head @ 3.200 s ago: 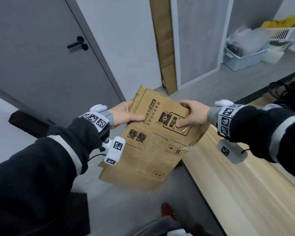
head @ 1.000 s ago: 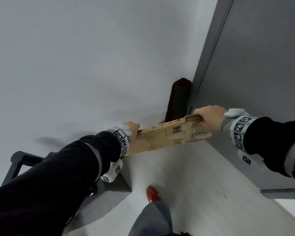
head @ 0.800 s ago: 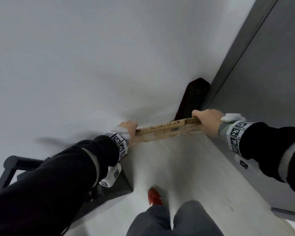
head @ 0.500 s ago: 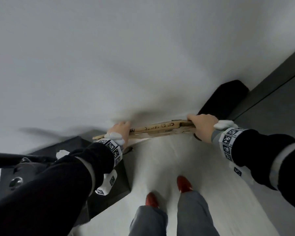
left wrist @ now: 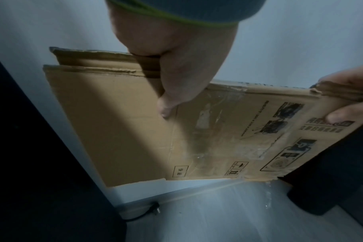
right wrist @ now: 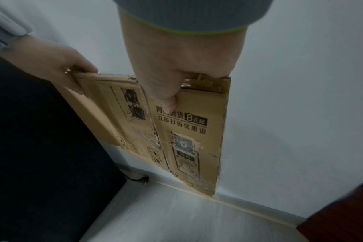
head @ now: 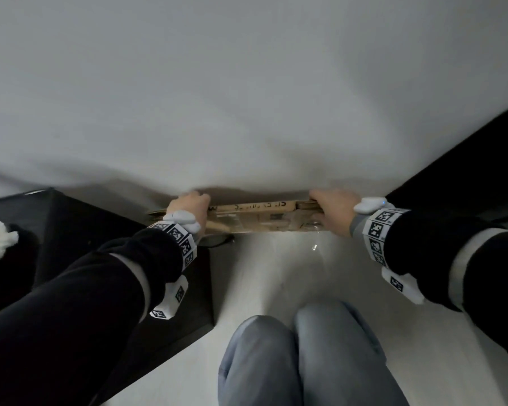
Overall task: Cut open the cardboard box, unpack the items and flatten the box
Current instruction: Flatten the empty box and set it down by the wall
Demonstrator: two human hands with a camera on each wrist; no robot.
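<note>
The flattened cardboard box hangs upright, close against a white wall, its lower edge a little above the floor. My left hand grips its top edge at the left end, thumb on the printed face. My right hand grips the top edge at the right end, thumb pressed on the printed panel. In the left wrist view the left hand pinches the folded layers; the right hand shows at the far right. In the right wrist view the right hand holds the top and the left hand holds the far end.
A black piece of furniture stands to the left, with a dark plug and cable on the floor by the skirting. A dark object leans at the right against the wall. My knees are bent over the pale floor.
I have turned from the wooden table to the wall, tipped the box from flat-facing to upright and edge-on, and lowered it towards the floor while crouching. Both hands kept their grip.
</note>
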